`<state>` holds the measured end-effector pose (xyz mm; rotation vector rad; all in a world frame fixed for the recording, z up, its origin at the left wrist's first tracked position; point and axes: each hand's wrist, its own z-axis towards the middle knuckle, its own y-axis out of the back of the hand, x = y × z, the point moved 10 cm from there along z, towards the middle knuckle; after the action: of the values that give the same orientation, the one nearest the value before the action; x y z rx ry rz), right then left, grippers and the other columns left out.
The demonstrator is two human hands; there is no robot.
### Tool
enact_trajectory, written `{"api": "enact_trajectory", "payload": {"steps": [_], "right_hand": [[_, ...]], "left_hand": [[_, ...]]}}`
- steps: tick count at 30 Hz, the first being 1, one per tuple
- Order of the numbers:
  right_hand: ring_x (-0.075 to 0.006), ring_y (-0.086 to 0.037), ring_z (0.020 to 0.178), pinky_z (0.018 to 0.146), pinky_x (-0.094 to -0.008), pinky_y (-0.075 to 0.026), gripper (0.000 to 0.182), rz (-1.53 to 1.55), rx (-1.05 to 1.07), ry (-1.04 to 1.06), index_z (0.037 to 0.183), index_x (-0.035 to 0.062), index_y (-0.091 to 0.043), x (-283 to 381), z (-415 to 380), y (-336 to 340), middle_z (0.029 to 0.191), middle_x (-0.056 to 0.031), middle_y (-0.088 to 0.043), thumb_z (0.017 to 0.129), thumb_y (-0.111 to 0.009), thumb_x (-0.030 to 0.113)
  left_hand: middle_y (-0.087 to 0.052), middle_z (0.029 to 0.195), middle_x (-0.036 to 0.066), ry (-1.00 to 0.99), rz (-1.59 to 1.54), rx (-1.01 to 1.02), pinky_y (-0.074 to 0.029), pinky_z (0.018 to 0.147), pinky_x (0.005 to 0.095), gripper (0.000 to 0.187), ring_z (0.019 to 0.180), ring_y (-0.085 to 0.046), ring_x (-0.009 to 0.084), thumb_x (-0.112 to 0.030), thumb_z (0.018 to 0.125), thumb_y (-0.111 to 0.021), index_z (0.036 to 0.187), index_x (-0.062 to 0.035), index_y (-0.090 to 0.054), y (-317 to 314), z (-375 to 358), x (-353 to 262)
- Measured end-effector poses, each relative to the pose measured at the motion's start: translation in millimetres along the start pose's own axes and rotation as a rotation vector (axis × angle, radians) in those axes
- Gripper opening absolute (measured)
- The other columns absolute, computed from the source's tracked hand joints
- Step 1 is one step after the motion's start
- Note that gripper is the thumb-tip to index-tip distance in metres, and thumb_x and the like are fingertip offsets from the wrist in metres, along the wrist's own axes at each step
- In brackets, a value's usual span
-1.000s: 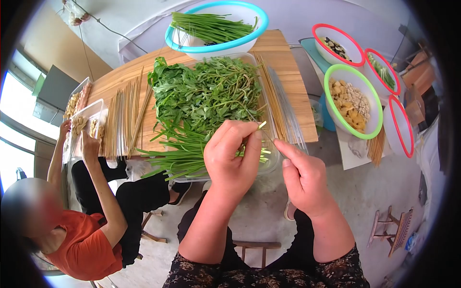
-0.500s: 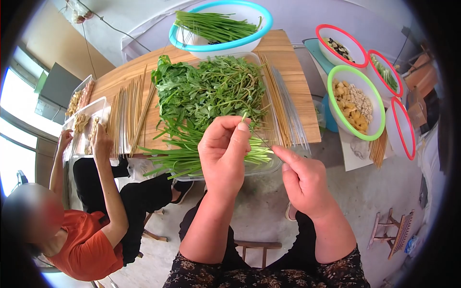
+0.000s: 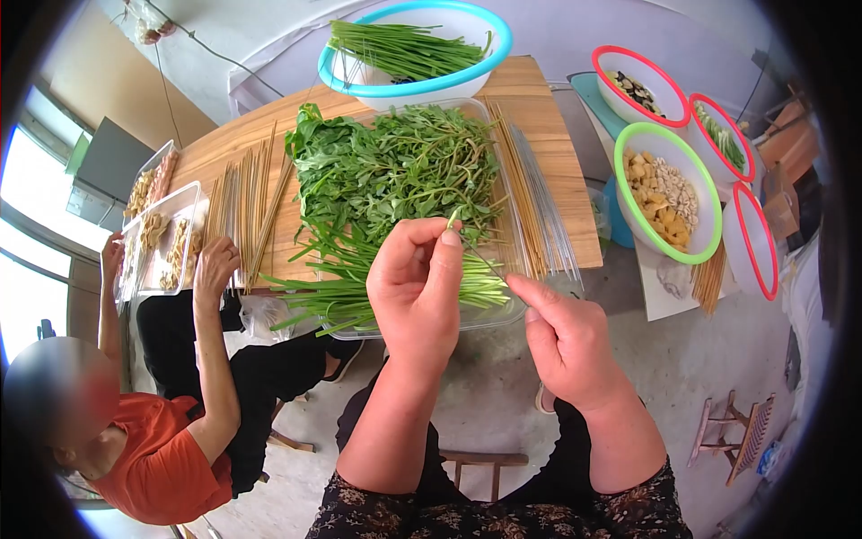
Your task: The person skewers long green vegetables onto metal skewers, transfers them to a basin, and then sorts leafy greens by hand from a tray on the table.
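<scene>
Green stem: I see a thin green stem poking up from the left hand, above the near edge of the clear tray of greens.
Skewer: a very thin skewer seems to run from the right hand up toward the stem; it is faint, and I cannot tell exactly where its tip sits.
Risk: I judge the stem could split or slide off, since it is slender and held only at the fingertips; the point could also prick the left thumb, which lies close to it.
Left hand: the left hand is curled, thumb and forefinger pinched together on the stem.
Right hand: the right hand is closed, forefinger stretched forward and pressed with the thumb on the skewer's near end.
Tray: the clear tray holds a heap of leafy greens, stalks toward me.
Table: the wooden table carries rows of bamboo skewers beside the tray and a blue-rimmed bowl of long green stalks behind it.
Other person: a person in an orange top sits at my left, one hand by small trays of food.
</scene>
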<state>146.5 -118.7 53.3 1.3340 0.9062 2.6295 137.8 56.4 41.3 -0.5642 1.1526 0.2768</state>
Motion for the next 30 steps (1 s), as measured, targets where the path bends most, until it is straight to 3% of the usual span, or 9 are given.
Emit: {"api": "enact_trajectory", "payload": {"steps": [11,30], "right_hand": [[-0.0261,-0.058,0.052,0.051,-0.0368,-0.046,0.043,0.018,-0.003,-0.009,0.125,0.009,-0.065,1.7,-1.1,-0.7,0.064,-0.0105,-0.058,0.084,-0.059,-0.002],[-0.0251,-0.06,0.054,0.053,-0.0355,-0.047,0.041,0.078,0.005,-0.046,0.125,0.0063,-0.064,1.1,-2.5,-4.6,0.066,-0.012,-0.06,0.086,-0.058,-0.003]], "left_hand": [[-0.056,0.091,0.002,-0.277,0.278,0.012,-0.039,0.059,0.0181,0.011,0.07,-0.051,0.0024,0.01,0.093,-0.057,0.099,0.0038,-0.061,2.1,-3.2,-15.5],[-0.059,0.082,0.005,-0.569,0.572,-0.05,-0.043,0.06,0.0212,0.014,0.068,-0.051,0.0088,0.014,0.084,-0.062,0.091,0.0022,-0.062,-6.4,-8.5,-45.4]]}}
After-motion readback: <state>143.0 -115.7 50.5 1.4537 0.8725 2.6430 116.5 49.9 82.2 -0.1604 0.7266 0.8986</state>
